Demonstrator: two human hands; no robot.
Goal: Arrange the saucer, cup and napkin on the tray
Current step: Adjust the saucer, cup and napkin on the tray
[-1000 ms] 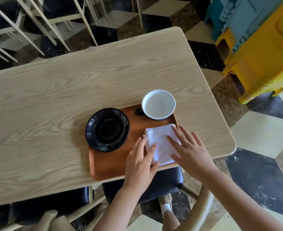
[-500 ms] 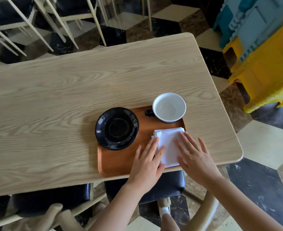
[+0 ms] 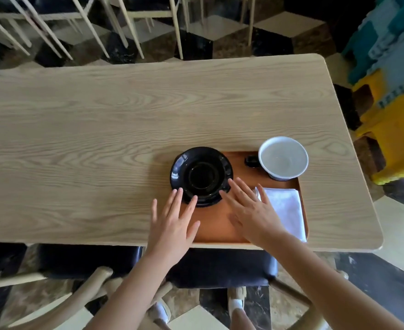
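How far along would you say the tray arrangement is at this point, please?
Done, it seems: the napkin lies flat at the right side of the tray, and the cup stands at its far right corner. In hand: both the left hand and the right hand reach, fingers open, towards the saucer, which overhangs the tray's left edge. Left: probably centring the saucer and setting the cup on it.

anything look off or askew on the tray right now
The black saucer overhangs the tray's left edge onto the table, and the cup sticks out past its far right corner. The napkin lies flat. Nothing spilled or damaged.
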